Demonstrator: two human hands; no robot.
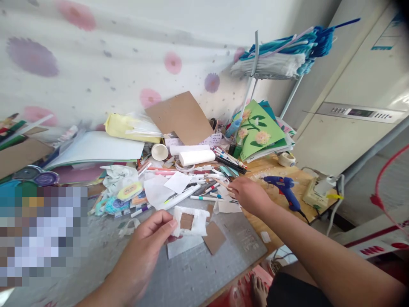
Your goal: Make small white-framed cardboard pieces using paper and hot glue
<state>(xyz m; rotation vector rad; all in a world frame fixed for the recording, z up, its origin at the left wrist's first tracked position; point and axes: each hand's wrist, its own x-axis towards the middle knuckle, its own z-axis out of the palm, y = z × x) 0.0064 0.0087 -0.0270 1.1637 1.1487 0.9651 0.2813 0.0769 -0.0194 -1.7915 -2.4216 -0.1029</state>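
Note:
My left hand (153,232) pinches a small white papery piece (200,221) by its left edge, thumb on top. A square brown patch shows at its centre; I cannot tell whether it is a hole or cardboard behind. Over the pile of pens and paper, my right hand (251,194) is closed around a thin tan stick (225,183) that points left. Below the white piece lie a brown cardboard square (214,238) and a white paper sheet (185,247) on the grey cutting mat (179,281).
A blue glue gun (284,189) rests on the wooden tabletop at the right, near a power strip (319,194). Behind the pile are white rolls (196,157), a leaning cardboard sheet (182,117) and a green flower card (260,130). Bundled pipe cleaners (281,53) hang above.

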